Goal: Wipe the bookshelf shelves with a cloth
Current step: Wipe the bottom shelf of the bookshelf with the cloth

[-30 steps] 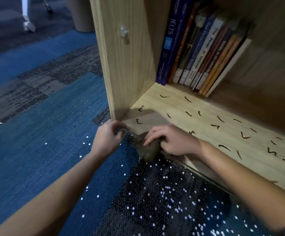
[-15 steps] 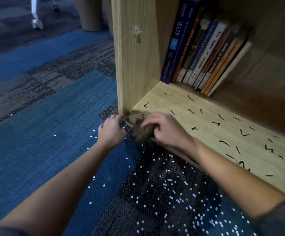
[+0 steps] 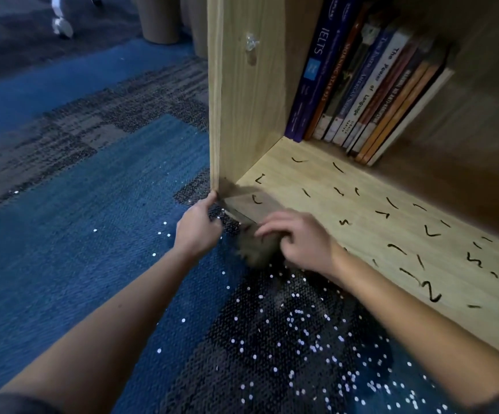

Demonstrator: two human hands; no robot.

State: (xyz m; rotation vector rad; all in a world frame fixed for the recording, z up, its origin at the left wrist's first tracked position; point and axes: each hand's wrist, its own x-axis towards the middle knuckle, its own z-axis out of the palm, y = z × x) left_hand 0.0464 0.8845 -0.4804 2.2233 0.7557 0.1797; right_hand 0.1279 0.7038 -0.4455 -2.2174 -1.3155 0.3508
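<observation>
The wooden bookshelf's bottom shelf (image 3: 361, 186) carries several black scribble marks. A dark grey-brown cloth (image 3: 255, 249) is bunched at the shelf's front edge near its left corner. My right hand (image 3: 299, 240) lies over the cloth with its fingers curled round it. My left hand (image 3: 199, 227) is at the foot of the left side panel (image 3: 242, 109), fingers curled, and seems to pinch a thin corner of the cloth. Most of the cloth is hidden under my right hand.
A row of leaning books (image 3: 364, 85) stands at the back left of the shelf. Blue and dark carpet (image 3: 78, 234) in front is scattered with several small white specks (image 3: 302, 339). Round beige bases (image 3: 158, 19) and a white chair foot (image 3: 61, 25) stand far left.
Both hands have shifted a little toward the shelf's front left corner, with the cloth still at the front edge. My left thumb now touches the side panel's foot.
</observation>
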